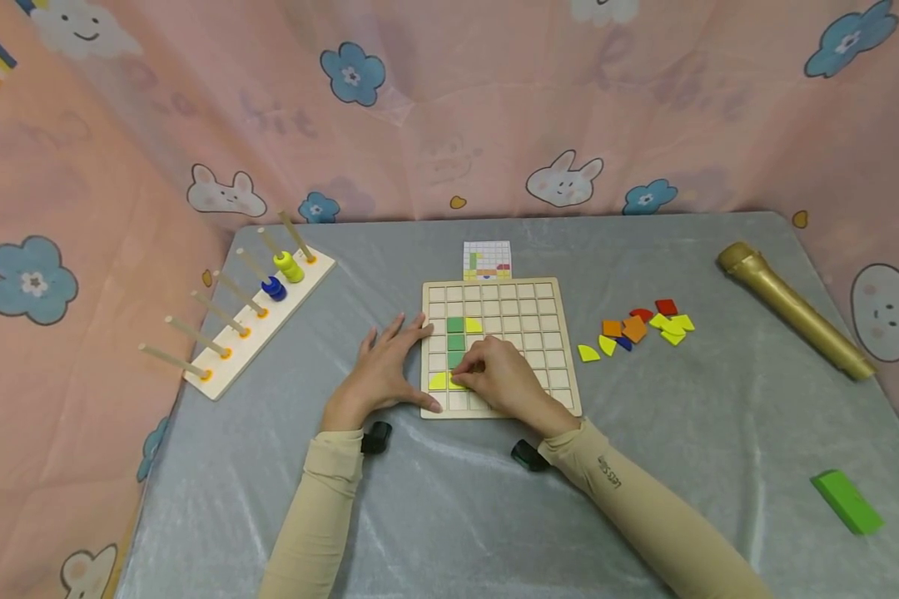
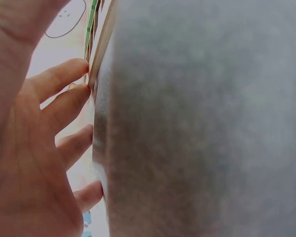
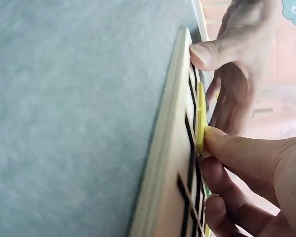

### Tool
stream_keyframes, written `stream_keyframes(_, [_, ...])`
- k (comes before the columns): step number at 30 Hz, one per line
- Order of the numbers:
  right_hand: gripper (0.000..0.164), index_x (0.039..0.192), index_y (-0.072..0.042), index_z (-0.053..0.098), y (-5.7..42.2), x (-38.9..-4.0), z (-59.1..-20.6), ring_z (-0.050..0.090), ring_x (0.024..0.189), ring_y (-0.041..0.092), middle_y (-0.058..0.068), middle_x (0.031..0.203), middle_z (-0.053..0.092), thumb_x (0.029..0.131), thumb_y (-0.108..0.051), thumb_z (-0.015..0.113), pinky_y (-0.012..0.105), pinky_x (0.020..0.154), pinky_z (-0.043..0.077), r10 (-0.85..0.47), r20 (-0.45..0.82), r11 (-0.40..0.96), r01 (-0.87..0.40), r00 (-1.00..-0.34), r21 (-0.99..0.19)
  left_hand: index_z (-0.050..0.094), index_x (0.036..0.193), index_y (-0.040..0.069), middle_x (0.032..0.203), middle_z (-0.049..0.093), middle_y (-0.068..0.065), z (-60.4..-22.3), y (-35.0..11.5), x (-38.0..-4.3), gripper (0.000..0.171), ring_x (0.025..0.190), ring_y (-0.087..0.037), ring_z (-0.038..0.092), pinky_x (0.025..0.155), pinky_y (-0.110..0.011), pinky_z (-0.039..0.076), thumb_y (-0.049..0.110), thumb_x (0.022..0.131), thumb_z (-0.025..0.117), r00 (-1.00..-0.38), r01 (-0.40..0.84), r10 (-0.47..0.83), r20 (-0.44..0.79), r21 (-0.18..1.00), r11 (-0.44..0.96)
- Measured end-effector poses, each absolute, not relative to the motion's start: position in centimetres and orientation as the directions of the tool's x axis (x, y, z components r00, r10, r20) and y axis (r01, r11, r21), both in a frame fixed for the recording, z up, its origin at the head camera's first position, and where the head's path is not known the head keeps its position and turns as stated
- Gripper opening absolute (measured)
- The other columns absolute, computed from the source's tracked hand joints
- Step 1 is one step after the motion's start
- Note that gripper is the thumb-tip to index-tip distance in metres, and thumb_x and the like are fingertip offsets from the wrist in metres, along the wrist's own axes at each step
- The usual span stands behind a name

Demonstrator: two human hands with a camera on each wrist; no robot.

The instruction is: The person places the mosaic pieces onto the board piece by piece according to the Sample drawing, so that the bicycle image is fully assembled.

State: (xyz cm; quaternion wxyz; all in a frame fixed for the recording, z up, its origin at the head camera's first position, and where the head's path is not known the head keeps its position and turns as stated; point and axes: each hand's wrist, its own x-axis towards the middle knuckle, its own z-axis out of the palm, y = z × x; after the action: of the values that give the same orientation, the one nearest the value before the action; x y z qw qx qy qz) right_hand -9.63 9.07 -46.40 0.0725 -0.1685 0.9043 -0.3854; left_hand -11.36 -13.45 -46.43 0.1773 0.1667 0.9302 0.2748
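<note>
A wooden grid board [image 1: 564, 333] lies flat on the table. Three green squares [image 1: 455, 342] form a column on its left side, with a yellow piece [image 1: 474, 325] beside the top one. Spread along the board's left edge, my left hand [image 1: 380, 374] steadies it, thumb on the lower left corner and fingertips at the upper edge. My right hand [image 1: 505, 378] pinches a yellow piece [image 3: 201, 138] between thumb and fingers, down at a lower-left cell. Just left of it sits a yellow quarter-round piece [image 1: 438, 381]. A small pattern card [image 1: 487, 259] lies behind the board.
Loose yellow, orange, red and blue pieces [image 1: 634, 329] are scattered right of the board. A pegged wooden stand [image 1: 250, 353] with yellow and blue rings is at the left. A gold microphone [image 1: 797, 312] and a green block [image 1: 846, 502] lie on the right.
</note>
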Motion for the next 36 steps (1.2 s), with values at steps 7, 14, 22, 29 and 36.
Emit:
stream_keyframes(7, [0.004,0.085,-0.015,0.087,10.3,-9.8,-46.0,0.059,0.081,0.014,-0.002,0.085,0.077,0.089,-0.013,0.086,0.031,0.073,0.049,-0.338,-0.007,0.643,-0.225,-0.941,-0.732,0.039,0.166,0.02,0.178,0.019,0.004,-46.4,-13.4,-11.3,0.125,0.168,-0.027,0.007,0.133,-0.064,0.0,0.044,0.062,0.104,-0.882,0.206,0.406,-0.24,0.578,0.789])
stream_keyframes(14, [0.006,0.089,-0.01,0.086,12.9,-10.3,-45.7,0.059,0.081,0.019,0.004,0.09,0.079,0.091,-0.016,0.085,0.03,0.071,0.046,-0.235,-0.02,0.661,-0.145,-0.972,-0.736,0.038,0.167,0.021,0.179,0.018,0.005,-46.4,-13.5,-11.2,0.128,0.168,-0.027,0.006,0.133,-0.064,-0.001,0.044,0.06,0.104,-0.88,0.21,0.411,-0.237,0.581,0.786])
stream_keyframes(22, [0.01,0.097,-0.006,0.084,18.2,-11.0,-45.9,0.058,0.084,0.024,0.012,0.095,0.074,0.095,-0.016,0.08,0.03,0.07,0.045,-0.128,-0.073,0.693,-0.037,-0.989,-0.72,0.033,0.169,0.02,0.179,0.014,0.005,-46.2,-13.4,-11.1,0.139,0.168,-0.027,0.002,0.133,-0.064,-0.002,0.045,0.054,0.107,-0.867,0.222,0.428,-0.255,0.572,0.79])
stream_keyframes(29, [0.015,0.105,-0.002,0.082,22.7,-10.8,-45.9,0.058,0.09,0.029,0.02,0.107,0.075,0.092,-0.011,0.082,0.034,0.078,0.044,-0.105,-0.081,0.733,-0.022,-0.991,-0.68,0.028,0.17,0.02,0.18,0.01,0.006,-46.2,-13.4,-11.2,0.144,0.168,-0.026,-0.001,0.133,-0.064,-0.005,0.046,0.052,0.107,-0.856,0.22,0.437,-0.276,0.57,0.792])
stream_keyframes(36, [0.025,0.114,0.001,0.079,24.8,-10.2,-45.7,0.062,0.112,0.039,0.024,0.121,0.073,0.091,-0.009,0.083,0.052,0.096,0.05,-0.124,-0.101,0.752,-0.027,-0.987,-0.659,0.027,0.171,0.019,0.18,0.009,0.005,-46.2,-13.4,-11.3,0.144,0.168,-0.027,-0.001,0.133,-0.064,-0.005,0.046,0.053,0.107,-0.853,0.228,0.443,-0.277,0.565,0.793])
